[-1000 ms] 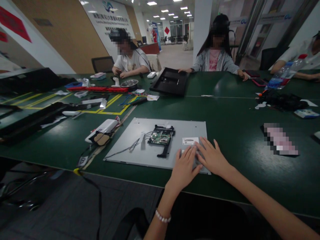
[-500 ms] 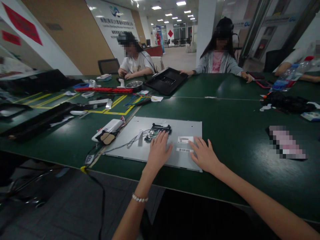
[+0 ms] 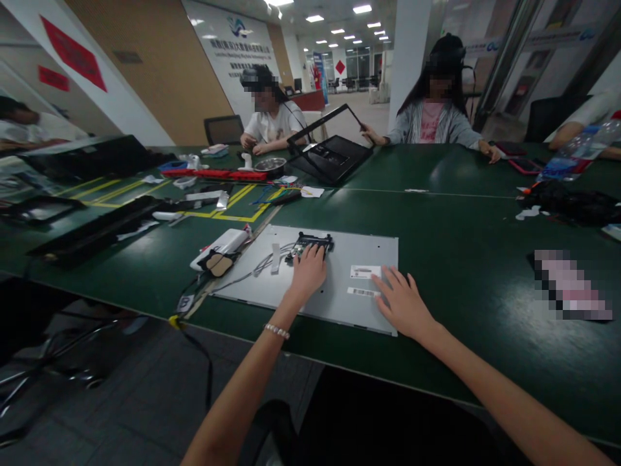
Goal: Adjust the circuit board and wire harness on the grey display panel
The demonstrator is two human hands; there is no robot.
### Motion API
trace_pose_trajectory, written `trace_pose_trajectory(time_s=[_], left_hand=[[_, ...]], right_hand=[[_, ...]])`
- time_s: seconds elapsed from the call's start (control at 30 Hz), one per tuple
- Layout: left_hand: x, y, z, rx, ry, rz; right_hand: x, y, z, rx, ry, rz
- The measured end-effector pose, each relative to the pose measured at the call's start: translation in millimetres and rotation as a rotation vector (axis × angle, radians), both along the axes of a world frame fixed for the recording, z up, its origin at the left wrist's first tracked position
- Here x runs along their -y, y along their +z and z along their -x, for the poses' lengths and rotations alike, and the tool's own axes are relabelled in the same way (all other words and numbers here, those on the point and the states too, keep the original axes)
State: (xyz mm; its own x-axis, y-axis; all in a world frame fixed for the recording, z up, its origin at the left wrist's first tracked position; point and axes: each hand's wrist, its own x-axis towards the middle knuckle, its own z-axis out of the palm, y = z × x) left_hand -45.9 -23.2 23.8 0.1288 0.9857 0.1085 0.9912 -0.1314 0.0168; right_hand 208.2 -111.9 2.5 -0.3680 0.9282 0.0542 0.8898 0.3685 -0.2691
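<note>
A flat silver-grey metal panel (image 3: 334, 307) lies on the table before me, with a green circuit board (image 3: 297, 249) and a black bracket near its far edge. My left hand (image 3: 309, 270) rests over the near right part of the board, fingers stretched forward and slightly bent, hiding part of it. Spread out at the panel's right edge, my right hand (image 3: 405, 304) touches beside a white label (image 3: 363, 272) and a barcode sticker (image 3: 363, 292). Grey cables (image 3: 257, 267) run left from the board, past a short grey strip (image 3: 276, 258).
Left of the panel sits a white battery-like pack (image 3: 223, 249). A blurred phone-shaped object (image 3: 572, 285) lies to the right. Across the green table (image 3: 456, 259), a co-worker's hand (image 3: 373, 134) holds up a black frame (image 3: 347, 110) over a black panel (image 3: 339, 158).
My left hand has shifted forward onto the board, its fingers more bent. The co-worker's black frame has been lifted off the black panel. My view has turned slightly left.
</note>
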Motion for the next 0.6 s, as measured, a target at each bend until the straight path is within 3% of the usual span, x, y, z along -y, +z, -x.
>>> trace_pose_trajectory(time_s=[0.4, 0.6], left_hand=[[-34.3, -0.5, 10.9, 0.02, 0.066, -0.018], [-40.8, 0.7, 16.0, 0.038, 0.072, 0.018]], right_hand=[[0.5, -0.8, 0.8, 0.009, -0.004, -0.028], [1.6, -2.3, -0.7, 0.003, 0.004, -0.024]])
